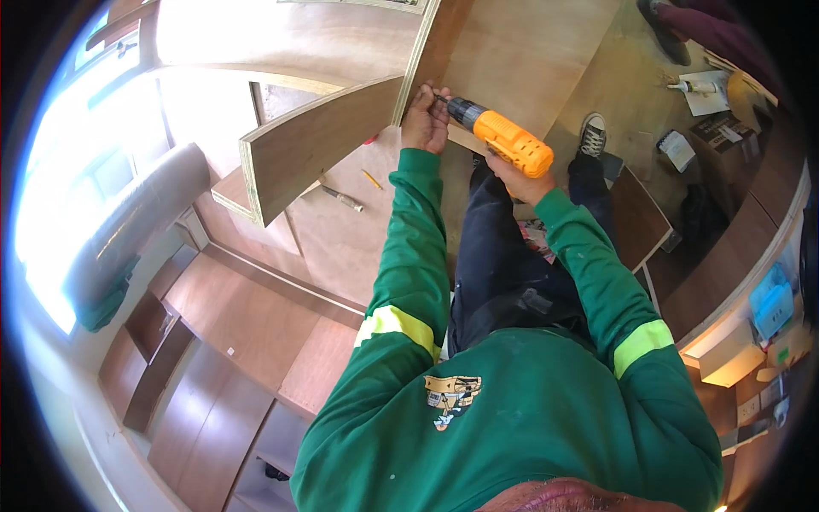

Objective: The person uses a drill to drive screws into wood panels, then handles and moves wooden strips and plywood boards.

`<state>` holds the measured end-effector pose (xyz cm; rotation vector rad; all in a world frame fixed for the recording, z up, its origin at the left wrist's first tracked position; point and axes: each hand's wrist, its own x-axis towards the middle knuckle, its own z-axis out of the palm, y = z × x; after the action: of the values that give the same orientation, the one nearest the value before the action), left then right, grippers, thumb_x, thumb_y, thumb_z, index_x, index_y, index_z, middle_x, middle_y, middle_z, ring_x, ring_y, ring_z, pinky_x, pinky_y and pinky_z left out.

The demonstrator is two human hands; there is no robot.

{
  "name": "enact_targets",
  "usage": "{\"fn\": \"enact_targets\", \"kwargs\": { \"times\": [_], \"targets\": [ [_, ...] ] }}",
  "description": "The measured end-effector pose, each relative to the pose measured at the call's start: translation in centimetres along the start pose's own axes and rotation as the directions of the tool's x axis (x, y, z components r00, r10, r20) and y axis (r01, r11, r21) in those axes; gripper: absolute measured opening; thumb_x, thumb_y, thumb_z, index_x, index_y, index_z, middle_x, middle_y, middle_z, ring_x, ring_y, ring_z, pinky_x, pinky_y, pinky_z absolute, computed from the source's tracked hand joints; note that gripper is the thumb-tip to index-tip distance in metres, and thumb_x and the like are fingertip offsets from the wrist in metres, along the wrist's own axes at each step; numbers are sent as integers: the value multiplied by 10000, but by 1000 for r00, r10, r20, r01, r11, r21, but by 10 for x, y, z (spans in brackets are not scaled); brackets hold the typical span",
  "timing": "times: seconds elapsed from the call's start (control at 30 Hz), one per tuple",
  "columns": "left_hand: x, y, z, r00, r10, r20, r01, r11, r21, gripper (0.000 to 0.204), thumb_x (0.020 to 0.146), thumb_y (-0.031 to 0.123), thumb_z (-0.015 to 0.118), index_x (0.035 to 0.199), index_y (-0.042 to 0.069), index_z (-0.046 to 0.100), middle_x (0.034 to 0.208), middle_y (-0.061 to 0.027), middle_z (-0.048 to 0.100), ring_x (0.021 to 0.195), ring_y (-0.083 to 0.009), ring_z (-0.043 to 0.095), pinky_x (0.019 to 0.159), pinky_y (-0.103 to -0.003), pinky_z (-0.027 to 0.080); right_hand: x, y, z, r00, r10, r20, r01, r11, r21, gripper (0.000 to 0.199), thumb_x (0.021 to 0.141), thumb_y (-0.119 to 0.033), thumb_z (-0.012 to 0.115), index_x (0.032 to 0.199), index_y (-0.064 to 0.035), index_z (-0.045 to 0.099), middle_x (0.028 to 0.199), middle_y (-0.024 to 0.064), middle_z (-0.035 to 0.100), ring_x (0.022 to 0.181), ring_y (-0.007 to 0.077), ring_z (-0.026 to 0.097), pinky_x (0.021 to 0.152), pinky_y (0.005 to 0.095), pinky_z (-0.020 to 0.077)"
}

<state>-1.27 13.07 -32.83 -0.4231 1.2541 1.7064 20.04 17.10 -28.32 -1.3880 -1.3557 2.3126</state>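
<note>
An orange and black cordless drill (514, 142) is in my right hand (520, 181), whose fingers wrap round its grip. Its dark chuck points up and left to where my left hand (425, 122) is. The fingers of that left hand are closed at the bit's tip, beside a corner of the plywood cabinet (416, 61); whatever small thing they pinch is too small to make out. From that corner a plywood panel (328, 145) with pale layered edges reaches out to the left.
A yellow pencil (372, 179) and a chisel-like tool (343, 199) lie on a board below the panel. Brown cabinets (230, 307) stand at lower left, near a plastic-wrapped roll (141, 222). At right are a cardboard box (723, 136), a notepad (676, 151) and another person's leg (721, 32).
</note>
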Motion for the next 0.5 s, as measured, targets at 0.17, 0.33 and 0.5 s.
{"fn": "enact_targets", "kwargs": {
  "times": [0.17,0.33,0.5],
  "targets": [
    [-9,4,13,999,-50,1,50,997,65,198,990,191,616,1152,82,588,944,-22,657,943,-168,685,814,-289,573,-8,-12,3,998,53,34,-59,975,214,161,873,-171,664,972,-45,646,783,-7,616,626,84,591,585,273,486],
    [-20,0,21,999,-47,-21,48,996,73,222,997,173,595,1192,72,559,959,-32,652,993,-184,678,850,-302,564,-24,-30,4,995,99,26,-103,948,303,150,892,-143,642,994,-35,628,701,7,589,634,107,585,600,260,471],
    [-21,3,25,999,-41,-31,43,997,66,221,995,155,592,1186,50,556,964,-41,647,988,-195,672,858,-307,561,-23,-32,3,996,84,32,-90,941,326,141,891,-143,638,983,-37,623,700,7,585,626,109,582,596,261,473]
  ]
}}
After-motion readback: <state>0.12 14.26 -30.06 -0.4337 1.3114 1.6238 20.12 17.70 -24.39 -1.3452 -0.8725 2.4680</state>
